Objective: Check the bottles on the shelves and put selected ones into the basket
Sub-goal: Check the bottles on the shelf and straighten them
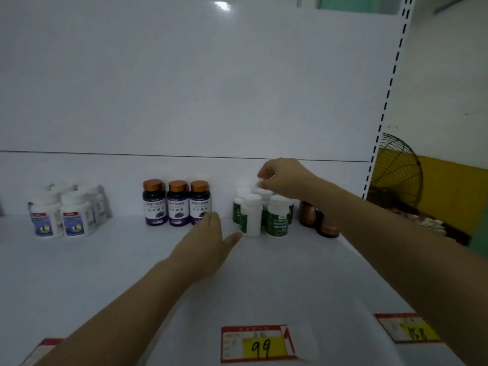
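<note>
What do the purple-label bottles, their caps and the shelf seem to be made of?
Purple-label bottles: dark, slightly glossy body, plastic or glass, cannot tell. Caps: copper-coloured, soft metallic sheen, perhaps metallised plastic. Shelf: white, smooth, faint gloss, likely painted metal.

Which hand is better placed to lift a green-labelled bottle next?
Right: the right hand is above the green-labelled bottles, fingertips pinching a white cap; the left hand is open, low beside them.

A white board (184, 75) fills the back. A black fan (397, 165) stands by a yellow wall (454, 196).
</note>
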